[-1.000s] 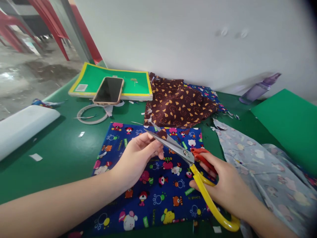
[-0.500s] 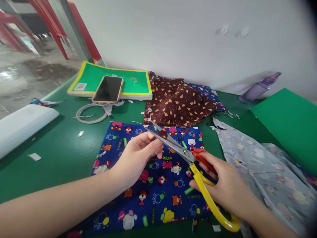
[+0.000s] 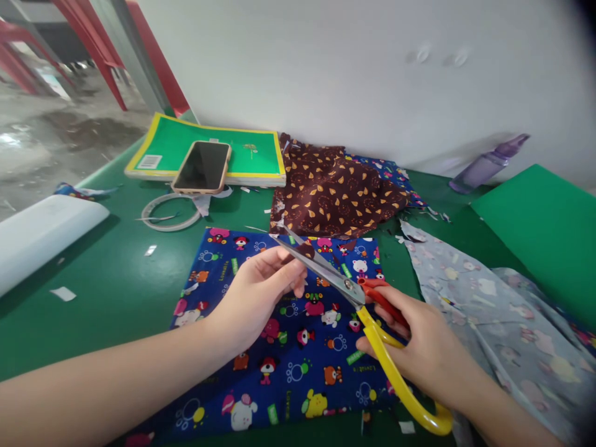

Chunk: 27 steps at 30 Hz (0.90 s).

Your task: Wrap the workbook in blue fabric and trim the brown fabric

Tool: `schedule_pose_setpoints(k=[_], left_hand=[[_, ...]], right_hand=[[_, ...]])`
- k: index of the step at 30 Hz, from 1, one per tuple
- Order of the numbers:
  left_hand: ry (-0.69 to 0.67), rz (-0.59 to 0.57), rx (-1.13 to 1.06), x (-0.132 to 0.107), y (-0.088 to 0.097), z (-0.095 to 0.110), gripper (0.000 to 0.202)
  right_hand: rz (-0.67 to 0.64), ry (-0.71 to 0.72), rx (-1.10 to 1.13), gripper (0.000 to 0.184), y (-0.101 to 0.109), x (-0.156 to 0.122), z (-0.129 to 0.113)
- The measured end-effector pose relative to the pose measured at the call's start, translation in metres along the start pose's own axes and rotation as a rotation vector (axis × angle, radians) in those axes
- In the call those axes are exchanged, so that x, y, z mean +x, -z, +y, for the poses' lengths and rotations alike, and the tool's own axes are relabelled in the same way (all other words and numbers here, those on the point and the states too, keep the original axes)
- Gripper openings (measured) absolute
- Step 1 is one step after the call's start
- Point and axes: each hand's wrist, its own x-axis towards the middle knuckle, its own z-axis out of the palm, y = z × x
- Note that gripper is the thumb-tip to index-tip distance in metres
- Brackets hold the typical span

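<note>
My right hand (image 3: 419, 329) grips a pair of scissors (image 3: 388, 366) with one yellow and one red handle. The blades are slightly parted and point up and left. Between them shows a small dark brown fabric scrap (image 3: 305, 250), which the closed fingers of my left hand (image 3: 265, 288) pinch. Under both hands lies a blue cloth (image 3: 298, 366) printed with cartoon animals. A brown cloth with small yellow leaf shapes (image 3: 339, 189) is bunched just beyond it.
A phone (image 3: 202, 166) rests on a green book with yellow edges (image 3: 153, 139). A roll of tape (image 3: 151, 217) lies in front. To the right are a purple bottle (image 3: 479, 171), a green board (image 3: 540, 230) and a pale-backed cloth (image 3: 488, 316). White scraps dot the green table (image 3: 121, 304).
Almost nothing differs. Both hands, the scissors and the brown scrap keep their positions; the view has shifted very slightly.
</note>
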Motion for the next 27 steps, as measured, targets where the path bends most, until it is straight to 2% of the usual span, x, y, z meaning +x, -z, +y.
schedule_pose_setpoints(k=[16,27], left_hand=[[0.011,-0.007,-0.040,-0.0001,-0.0005,0.0007,0.009],[0.018,0.024,-0.039,0.0000,-0.0030,0.0030,0.010]], right_hand=[[-0.032,0.002,0.046,0.051,-0.0029,-0.0005,0.0084],[0.006,0.034,0.031,0.053,-0.0006,-0.0010,0.0024]])
